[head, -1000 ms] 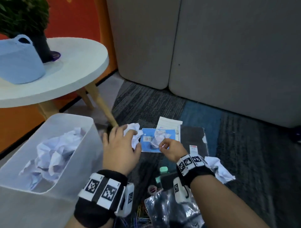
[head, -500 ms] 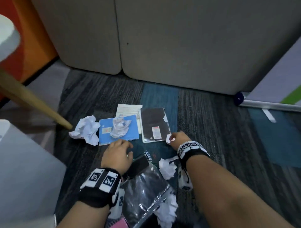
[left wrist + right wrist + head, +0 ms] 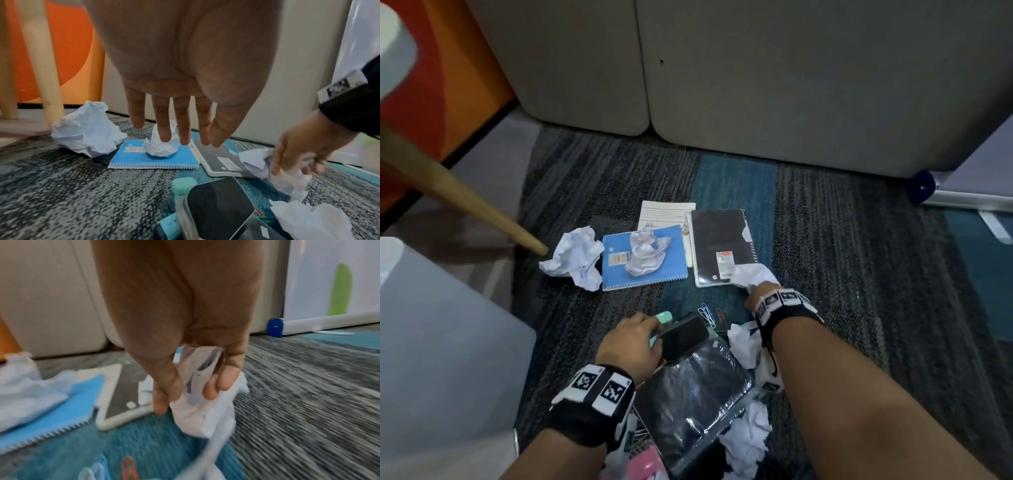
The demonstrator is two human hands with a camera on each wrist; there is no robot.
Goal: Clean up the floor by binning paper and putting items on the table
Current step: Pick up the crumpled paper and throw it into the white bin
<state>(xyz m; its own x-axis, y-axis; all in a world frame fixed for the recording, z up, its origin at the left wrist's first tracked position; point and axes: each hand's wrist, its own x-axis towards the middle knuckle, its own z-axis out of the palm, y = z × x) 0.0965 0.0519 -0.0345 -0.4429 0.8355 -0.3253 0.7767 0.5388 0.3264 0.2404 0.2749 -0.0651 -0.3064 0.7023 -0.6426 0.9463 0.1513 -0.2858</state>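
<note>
My right hand (image 3: 760, 294) grips a crumpled white paper (image 3: 751, 275) at the near right corner of a black notebook (image 3: 719, 240); the right wrist view shows thumb and fingers curled round this paper (image 3: 201, 410). My left hand (image 3: 633, 339) hangs with straight fingers (image 3: 180, 133) above a dark phone (image 3: 683, 334) and a mint-green item (image 3: 664, 317), holding nothing. Another paper ball (image 3: 645, 257) lies on a blue spiral notebook (image 3: 619, 270), and a bigger one (image 3: 575, 257) sits to its left.
A translucent white bin (image 3: 448, 342) stands at the left, a wooden table leg (image 3: 465, 202) behind it. More paper balls (image 3: 744, 342), paper clips (image 3: 707, 313), a black plastic-wrapped pack (image 3: 691, 394) and a lined sheet (image 3: 664, 212) lie on the carpet. Grey panels (image 3: 756, 85) close the back.
The view swung right, off the table and bin. My left hand left the paper ball by the blue notebook and drew back over the phone. My right hand moved right and took hold of a crumpled paper.
</note>
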